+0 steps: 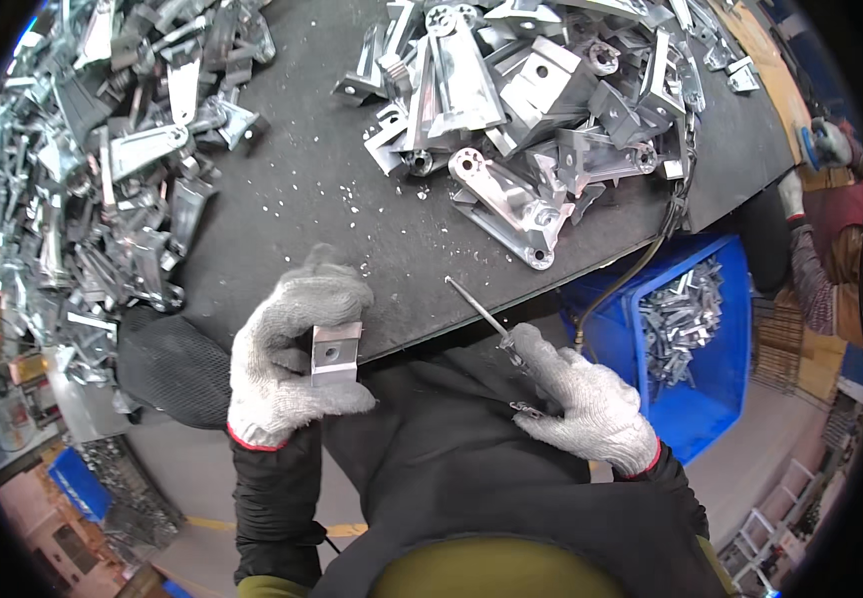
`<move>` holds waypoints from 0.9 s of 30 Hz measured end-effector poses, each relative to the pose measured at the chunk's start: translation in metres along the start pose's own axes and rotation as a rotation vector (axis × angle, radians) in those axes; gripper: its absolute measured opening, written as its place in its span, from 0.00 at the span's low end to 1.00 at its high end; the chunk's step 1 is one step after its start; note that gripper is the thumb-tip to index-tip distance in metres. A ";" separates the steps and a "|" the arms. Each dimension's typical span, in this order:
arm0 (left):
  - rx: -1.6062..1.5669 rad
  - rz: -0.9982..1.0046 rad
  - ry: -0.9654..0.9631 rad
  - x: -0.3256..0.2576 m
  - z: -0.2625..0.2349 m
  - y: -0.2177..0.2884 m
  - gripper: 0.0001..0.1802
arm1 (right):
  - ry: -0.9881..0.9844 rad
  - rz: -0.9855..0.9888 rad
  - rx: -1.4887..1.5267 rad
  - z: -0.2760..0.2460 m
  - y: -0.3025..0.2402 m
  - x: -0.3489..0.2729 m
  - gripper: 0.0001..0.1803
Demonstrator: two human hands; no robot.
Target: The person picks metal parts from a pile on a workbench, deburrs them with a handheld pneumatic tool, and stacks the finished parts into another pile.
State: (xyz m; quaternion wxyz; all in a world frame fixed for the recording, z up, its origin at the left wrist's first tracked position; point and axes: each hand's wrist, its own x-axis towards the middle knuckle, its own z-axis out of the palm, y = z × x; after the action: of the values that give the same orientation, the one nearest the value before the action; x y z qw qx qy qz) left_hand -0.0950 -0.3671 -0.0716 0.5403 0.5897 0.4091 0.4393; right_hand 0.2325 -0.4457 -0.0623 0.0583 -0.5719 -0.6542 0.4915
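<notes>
A metal workshop: heaps of cast metal parts cover a black workbench beside a blue parts bin.

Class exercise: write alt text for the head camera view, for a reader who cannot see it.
Seen from above, a gloved left hand holds a small metal block while the gloved right hand grips a thin pointed tool. Beyond lies a dark worktable heaped with metal parts, and a blue bin holds more.
</notes>
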 end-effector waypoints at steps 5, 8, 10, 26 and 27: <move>-0.389 0.033 0.225 -0.015 0.020 -0.016 0.45 | -0.004 -0.042 -0.081 0.002 0.005 0.006 0.45; -0.266 0.074 0.116 -0.014 0.011 -0.028 0.26 | -0.043 -0.037 -0.035 0.004 0.007 0.008 0.45; -0.174 0.039 0.216 -0.021 0.007 -0.035 0.34 | -0.049 -0.030 -0.023 0.005 0.006 0.008 0.45; 1.119 -0.144 0.482 -0.028 0.006 0.002 0.13 | -0.141 -0.032 -0.133 -0.006 -0.017 0.007 0.44; 1.112 -0.143 0.470 -0.022 0.011 0.007 0.13 | -0.167 -0.028 -0.141 -0.007 -0.022 0.007 0.45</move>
State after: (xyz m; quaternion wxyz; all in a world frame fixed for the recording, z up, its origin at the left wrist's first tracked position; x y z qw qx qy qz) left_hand -0.0907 -0.3919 -0.0664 0.0746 0.6419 0.7241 0.2409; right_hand 0.2193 -0.4332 -0.0472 -0.0299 -0.5226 -0.6975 0.4895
